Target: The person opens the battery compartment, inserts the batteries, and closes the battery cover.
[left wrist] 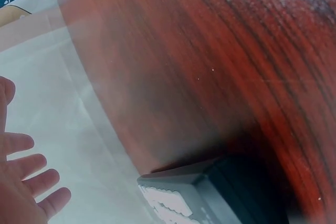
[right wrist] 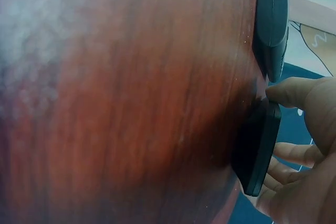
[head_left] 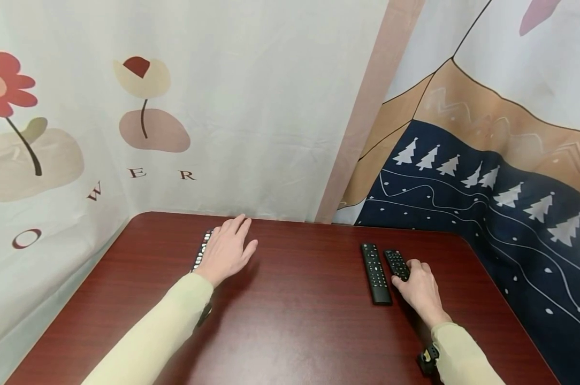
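Observation:
My left hand [head_left: 226,250] hovers, fingers extended, over a dark remote control with white buttons [head_left: 202,250] at the table's left side, covering part of it in the head view. The left wrist view has that remote's end low in the picture, apart from the spread fingers [left wrist: 32,167]. On the right, my right hand [head_left: 421,289] holds a short black remote control [head_left: 397,264] by its near part, thumb on one side and fingers on the other. The right wrist view shows this remote tilted. Just left of it lies a longer black remote control [head_left: 375,274].
The remotes are on a reddish-brown wooden table [head_left: 290,321] with rounded far corners. A pale printed curtain [head_left: 251,107] hangs along its far and left edges. Dark blue fabric with white trees [head_left: 463,198] borders the right side.

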`<state>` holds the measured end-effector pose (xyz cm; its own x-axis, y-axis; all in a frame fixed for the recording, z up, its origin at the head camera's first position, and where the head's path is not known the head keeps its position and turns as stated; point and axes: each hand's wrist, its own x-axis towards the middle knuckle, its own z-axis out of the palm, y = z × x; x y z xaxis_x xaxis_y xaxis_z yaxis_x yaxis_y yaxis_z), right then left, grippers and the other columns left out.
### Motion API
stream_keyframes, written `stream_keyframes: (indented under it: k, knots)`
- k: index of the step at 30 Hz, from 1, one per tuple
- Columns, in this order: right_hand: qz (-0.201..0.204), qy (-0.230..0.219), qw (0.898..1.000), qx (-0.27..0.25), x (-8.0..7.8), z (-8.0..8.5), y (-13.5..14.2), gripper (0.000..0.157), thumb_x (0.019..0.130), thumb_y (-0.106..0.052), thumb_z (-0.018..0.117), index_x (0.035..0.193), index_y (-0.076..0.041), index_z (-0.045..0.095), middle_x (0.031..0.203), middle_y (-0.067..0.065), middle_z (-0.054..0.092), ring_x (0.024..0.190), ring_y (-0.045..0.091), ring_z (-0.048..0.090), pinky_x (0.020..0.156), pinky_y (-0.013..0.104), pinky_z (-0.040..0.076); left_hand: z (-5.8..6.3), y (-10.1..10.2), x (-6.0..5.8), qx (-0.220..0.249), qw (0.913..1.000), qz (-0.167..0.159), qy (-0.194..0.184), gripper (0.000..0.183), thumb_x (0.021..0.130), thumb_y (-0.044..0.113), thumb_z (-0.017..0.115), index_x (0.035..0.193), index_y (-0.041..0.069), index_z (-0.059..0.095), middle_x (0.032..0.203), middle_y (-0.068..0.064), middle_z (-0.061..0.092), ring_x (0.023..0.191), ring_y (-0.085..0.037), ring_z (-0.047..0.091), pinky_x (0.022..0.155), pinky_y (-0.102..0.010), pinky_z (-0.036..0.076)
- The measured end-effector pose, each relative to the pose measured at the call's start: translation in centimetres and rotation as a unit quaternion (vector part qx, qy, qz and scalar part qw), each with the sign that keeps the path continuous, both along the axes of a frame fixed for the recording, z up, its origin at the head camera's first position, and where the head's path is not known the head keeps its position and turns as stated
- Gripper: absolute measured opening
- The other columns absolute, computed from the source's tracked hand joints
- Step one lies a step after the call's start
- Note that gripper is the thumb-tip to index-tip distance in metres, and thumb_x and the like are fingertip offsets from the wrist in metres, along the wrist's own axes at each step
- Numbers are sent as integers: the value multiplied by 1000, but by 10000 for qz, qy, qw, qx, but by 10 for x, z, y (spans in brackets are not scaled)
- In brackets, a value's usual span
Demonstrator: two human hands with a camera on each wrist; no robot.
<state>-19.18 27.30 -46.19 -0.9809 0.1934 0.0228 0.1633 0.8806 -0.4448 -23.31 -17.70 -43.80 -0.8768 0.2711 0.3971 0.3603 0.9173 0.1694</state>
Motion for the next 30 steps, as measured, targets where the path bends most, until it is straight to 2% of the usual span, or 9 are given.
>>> stream_keyframes:
  k: [10, 18, 30]
  knots:
    - [301, 124, 9992, 250, -2, 4, -2, 56, 94, -21, 68, 131, 16, 49, 124, 39, 49, 108, 53, 54, 94, 64, 48, -1, 0, -5, -8, 9999, 57, -90, 59, 102, 34, 59, 147, -4, 51, 152, -24, 48, 139, -42, 46, 111, -58, 40]
    - [533, 266, 9982, 103, -6, 12, -12, 54, 98, -25, 63, 137, 12, 51, 135, 37, 46, 118, 52, 48, 100, 65, 43, -4, -3, -8, 19, 9999, 81, -131, 59, 102, 32, 60, 147, -4, 50, 153, -25, 46, 141, -43, 43, 113, -58, 38]
    - [1081, 1138, 9876, -26, -14, 14, -31, 46, 101, -23, 62, 133, 8, 57, 134, 31, 51, 122, 48, 48, 103, 63, 42, -12, -3, -13, -79, 9994, 159, -286, 64, 103, 36, 58, 152, -3, 45, 157, -24, 42, 146, -42, 39, 116, -58, 34]
